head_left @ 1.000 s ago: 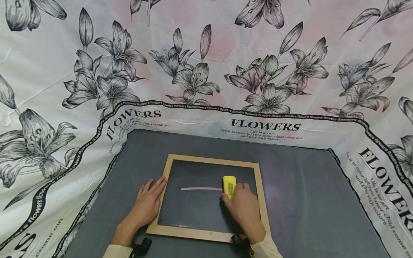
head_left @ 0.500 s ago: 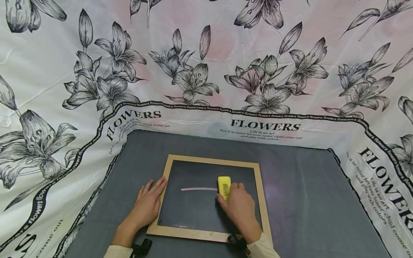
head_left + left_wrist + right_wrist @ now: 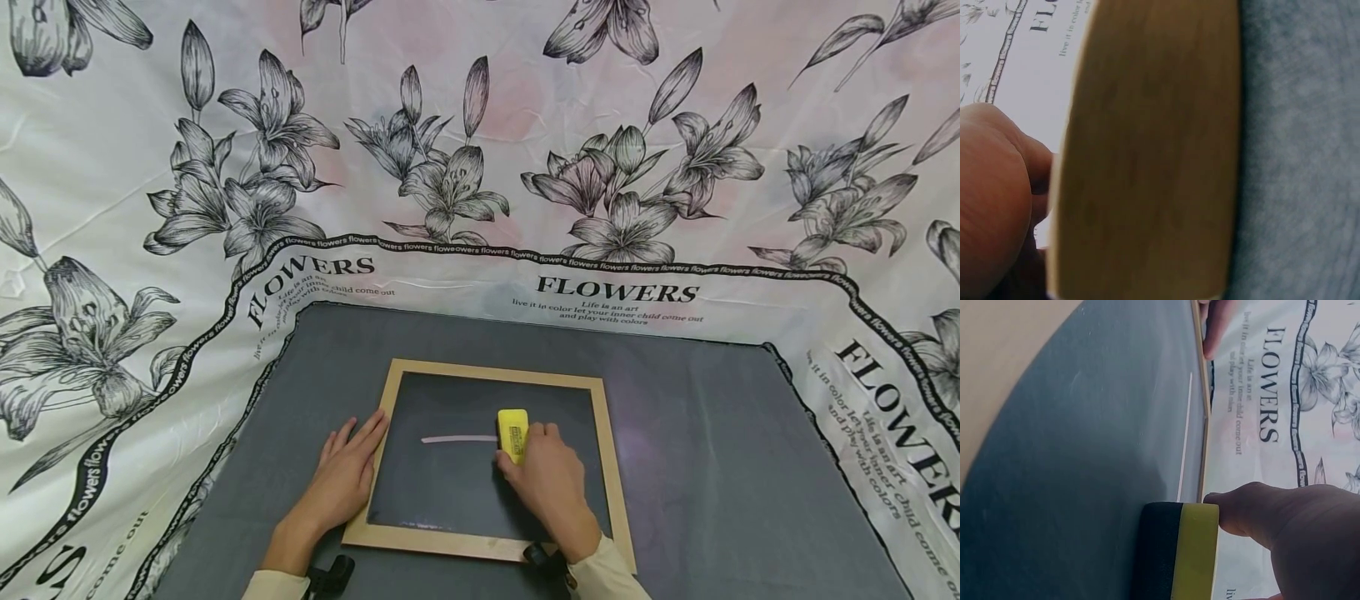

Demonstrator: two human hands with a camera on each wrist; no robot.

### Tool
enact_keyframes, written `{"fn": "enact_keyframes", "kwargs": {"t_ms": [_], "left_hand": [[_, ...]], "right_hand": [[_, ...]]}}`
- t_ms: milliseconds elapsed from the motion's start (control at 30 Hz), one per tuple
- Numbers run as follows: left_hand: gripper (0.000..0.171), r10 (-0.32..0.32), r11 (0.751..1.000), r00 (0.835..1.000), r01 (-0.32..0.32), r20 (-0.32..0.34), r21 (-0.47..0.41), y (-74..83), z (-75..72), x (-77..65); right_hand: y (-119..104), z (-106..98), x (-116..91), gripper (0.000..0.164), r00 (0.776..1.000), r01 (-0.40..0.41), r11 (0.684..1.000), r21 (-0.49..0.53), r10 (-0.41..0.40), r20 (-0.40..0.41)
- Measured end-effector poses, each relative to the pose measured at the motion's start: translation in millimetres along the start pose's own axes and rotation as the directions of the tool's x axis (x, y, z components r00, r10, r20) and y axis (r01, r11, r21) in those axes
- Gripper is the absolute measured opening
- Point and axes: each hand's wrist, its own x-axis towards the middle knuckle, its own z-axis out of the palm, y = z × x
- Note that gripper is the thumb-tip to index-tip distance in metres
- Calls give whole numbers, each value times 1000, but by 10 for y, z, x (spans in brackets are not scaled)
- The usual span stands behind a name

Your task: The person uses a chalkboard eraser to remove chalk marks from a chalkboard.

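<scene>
A small chalkboard [image 3: 442, 492] with a light wooden frame lies on the grey cloth. My right hand [image 3: 546, 479] grips a yellow board eraser [image 3: 513, 435] on the right half of the board. In the right wrist view the eraser [image 3: 1195, 550] shows a dark felt layer facing the board. A pale pink chalk line [image 3: 457, 439] runs leftward from the eraser's left side. With fingers extended, my left hand [image 3: 341, 477] rests against the frame's left edge. The left wrist view has the wooden frame [image 3: 1147, 150] up close, beside part of that hand.
The grey cloth area [image 3: 720, 467] extends around the board, bordered by white fabric [image 3: 450, 83] printed with lilies and the word FLOWERS. Dark straps [image 3: 330, 575] with cameras sit at both wrists. Faint whitish smudges mark the board's lower left.
My right hand has slid the eraser leftward along the chalk line, and the visible line is shorter. The left hand and the board stay where they were.
</scene>
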Motion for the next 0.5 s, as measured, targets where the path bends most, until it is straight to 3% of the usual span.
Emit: {"fn": "enact_keyframes", "kwargs": {"t_ms": [500], "left_hand": [[56,3,1000,1000,-3,-14,4,13,5,-3]], "right_hand": [[-105,17,-1,71,1000,12,1000,-13,-12,10]]}}
